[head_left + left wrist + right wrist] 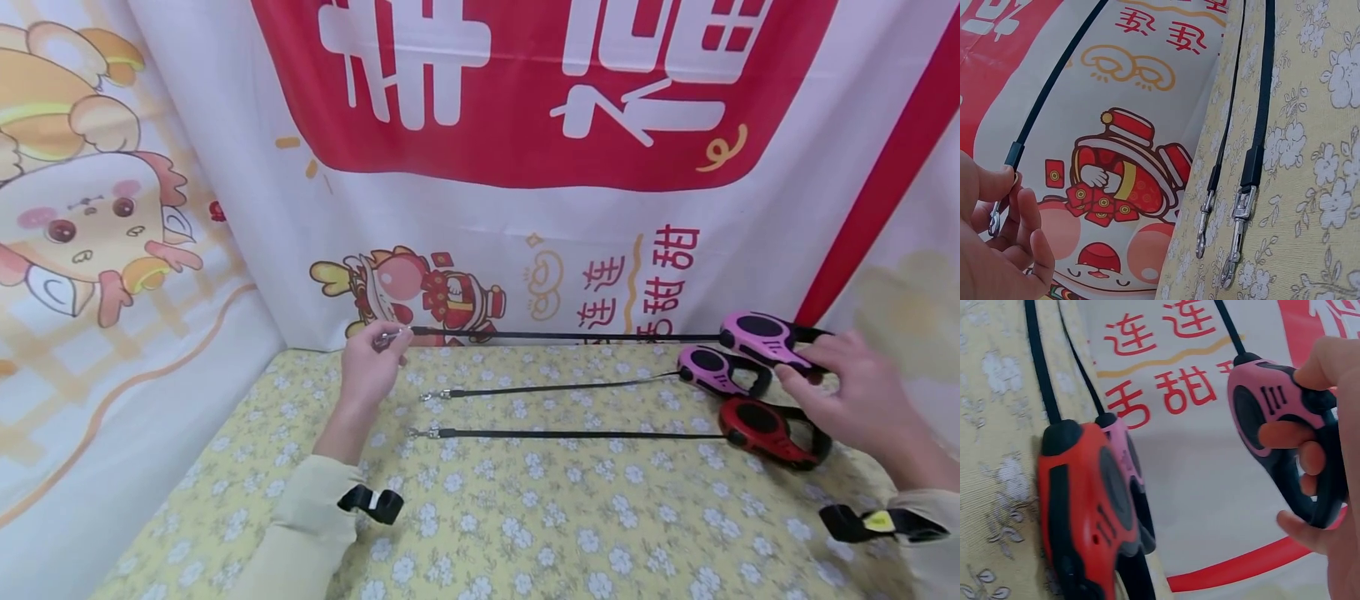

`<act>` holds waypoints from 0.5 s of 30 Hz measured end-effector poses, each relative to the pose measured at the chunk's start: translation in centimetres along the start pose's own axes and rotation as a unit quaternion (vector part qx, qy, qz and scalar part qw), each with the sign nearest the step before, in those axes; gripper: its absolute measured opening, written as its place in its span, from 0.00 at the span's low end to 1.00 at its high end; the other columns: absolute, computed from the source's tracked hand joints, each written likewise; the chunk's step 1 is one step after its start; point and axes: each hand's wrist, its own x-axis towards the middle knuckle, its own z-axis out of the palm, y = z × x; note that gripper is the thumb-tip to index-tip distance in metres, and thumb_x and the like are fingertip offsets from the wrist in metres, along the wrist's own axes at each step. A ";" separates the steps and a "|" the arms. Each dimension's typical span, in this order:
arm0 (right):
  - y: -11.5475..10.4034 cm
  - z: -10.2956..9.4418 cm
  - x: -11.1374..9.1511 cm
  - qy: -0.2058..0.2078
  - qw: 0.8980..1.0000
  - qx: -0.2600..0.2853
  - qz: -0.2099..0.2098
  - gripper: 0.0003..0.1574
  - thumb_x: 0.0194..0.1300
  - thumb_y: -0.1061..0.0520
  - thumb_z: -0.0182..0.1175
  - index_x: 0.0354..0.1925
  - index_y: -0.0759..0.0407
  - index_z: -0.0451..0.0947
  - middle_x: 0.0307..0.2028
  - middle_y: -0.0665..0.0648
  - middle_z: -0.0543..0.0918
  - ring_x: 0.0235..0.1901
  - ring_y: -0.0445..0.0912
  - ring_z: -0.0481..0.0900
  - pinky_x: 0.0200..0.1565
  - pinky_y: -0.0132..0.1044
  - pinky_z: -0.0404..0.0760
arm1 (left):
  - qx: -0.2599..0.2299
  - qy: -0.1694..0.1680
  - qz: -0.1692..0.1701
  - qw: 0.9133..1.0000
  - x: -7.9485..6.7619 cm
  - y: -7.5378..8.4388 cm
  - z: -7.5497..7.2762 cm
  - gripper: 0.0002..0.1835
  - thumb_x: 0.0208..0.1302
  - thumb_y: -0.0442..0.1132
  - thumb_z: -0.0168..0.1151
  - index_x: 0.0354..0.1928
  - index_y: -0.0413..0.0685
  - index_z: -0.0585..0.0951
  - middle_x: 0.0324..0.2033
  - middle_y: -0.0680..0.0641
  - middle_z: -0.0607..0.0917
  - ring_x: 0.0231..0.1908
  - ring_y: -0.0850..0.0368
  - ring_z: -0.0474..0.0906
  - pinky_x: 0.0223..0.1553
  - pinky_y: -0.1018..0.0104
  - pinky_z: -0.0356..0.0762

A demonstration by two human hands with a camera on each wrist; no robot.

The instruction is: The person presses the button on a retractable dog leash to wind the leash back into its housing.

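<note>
My right hand [855,400] grips the black handle of a pink retractable dog leash [765,335], fingers through its loop in the right wrist view. That leash's black strap [570,336] runs taut leftward to my left hand [371,367], which pinches the metal clip [995,220] at its end. Closer in lie a second pink leash [711,371] and a red leash [761,429], their housings on the right. Their straps stretch left across the table, ending in a silver clip [435,395] and another silver clip [423,433].
A yellow floral cloth [525,517] covers the table. Behind it hangs a white and red printed curtain [525,208], close to the held strap. Another printed cloth [97,333] hangs at the left side.
</note>
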 end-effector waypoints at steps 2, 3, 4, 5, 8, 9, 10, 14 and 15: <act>0.0 0.3 -0.1 0.015 1.000 0.001 -0.008 0.21 0.62 0.56 0.70 0.43 0.75 0.84 0.39 0.73 0.84 0.41 0.57 0.69 0.38 0.46 0.67 | 0.000 0.000 -0.002 1.000 -0.1 0.0 0.0 0.12 0.79 0.43 0.61 0.56 0.46 0.84 0.49 0.44 0.85 0.37 0.58 0.81 0.41 0.67 0.78; -0.1 0.4 -0.1 0.024 1.000 0.000 -0.013 0.20 0.61 0.56 0.70 0.42 0.74 0.85 0.38 0.73 0.84 0.40 0.56 0.68 0.38 0.45 0.66 | 0.001 0.000 -0.002 1.000 -0.1 0.0 0.0 0.12 0.80 0.43 0.60 0.56 0.46 0.84 0.50 0.44 0.85 0.37 0.58 0.81 0.41 0.67 0.78; -0.1 0.6 -0.1 0.031 0.999 0.000 -0.018 0.19 0.59 0.56 0.70 0.41 0.74 0.85 0.38 0.72 0.84 0.40 0.56 0.68 0.38 0.44 0.66 | 0.002 -0.001 -0.002 1.000 -0.2 0.0 0.0 0.13 0.80 0.43 0.59 0.57 0.46 0.83 0.50 0.44 0.84 0.37 0.58 0.81 0.41 0.67 0.78; -0.1 0.7 -0.1 0.037 0.999 0.000 -0.022 0.19 0.58 0.56 0.70 0.40 0.73 0.85 0.37 0.72 0.85 0.40 0.56 0.68 0.37 0.44 0.66 | 0.001 0.000 -0.002 1.000 -0.2 0.0 -0.1 0.13 0.81 0.43 0.59 0.57 0.46 0.83 0.51 0.44 0.84 0.37 0.58 0.81 0.41 0.66 0.78; -0.1 1.0 0.0 0.048 0.998 0.002 -0.030 0.18 0.56 0.57 0.70 0.39 0.72 0.85 0.36 0.71 0.85 0.40 0.56 0.69 0.38 0.43 0.65 | -0.002 -0.001 -0.002 1.000 -0.2 -0.1 -0.1 0.13 0.82 0.43 0.57 0.59 0.46 0.82 0.53 0.43 0.84 0.39 0.54 0.82 0.42 0.64 0.79; -0.1 1.1 0.0 0.050 0.998 0.001 -0.030 0.18 0.56 0.57 0.70 0.39 0.72 0.85 0.36 0.71 0.85 0.40 0.55 0.69 0.38 0.43 0.65 | -0.002 -0.004 -0.002 1.000 -0.2 -0.1 0.0 0.13 0.82 0.43 0.57 0.59 0.46 0.82 0.53 0.44 0.83 0.41 0.52 0.83 0.43 0.63 0.79; -0.1 1.2 0.0 0.052 0.998 0.002 -0.030 0.18 0.56 0.57 0.70 0.38 0.72 0.85 0.36 0.71 0.85 0.40 0.55 0.69 0.38 0.42 0.65 | -0.004 -0.005 -0.002 1.000 -0.2 -0.2 0.0 0.13 0.82 0.43 0.57 0.59 0.46 0.82 0.53 0.44 0.83 0.42 0.51 0.83 0.44 0.62 0.80; 0.2 1.2 -0.1 0.058 0.998 0.006 -0.020 0.17 0.55 0.57 0.69 0.36 0.72 0.85 0.34 0.69 0.83 0.39 0.53 0.66 0.37 0.39 0.63 | -0.006 -0.013 -0.005 1.000 -0.2 -0.3 0.3 0.13 0.82 0.43 0.57 0.59 0.47 0.82 0.55 0.46 0.82 0.46 0.45 0.84 0.46 0.60 0.80; 0.2 1.2 -0.2 0.061 0.998 0.006 -0.019 0.17 0.55 0.57 0.68 0.35 0.72 0.85 0.34 0.69 0.83 0.39 0.52 0.66 0.37 0.39 0.62 | -0.004 -0.013 -0.005 1.000 -0.2 -0.3 0.3 0.13 0.82 0.43 0.57 0.59 0.48 0.82 0.55 0.46 0.82 0.46 0.45 0.84 0.45 0.61 0.80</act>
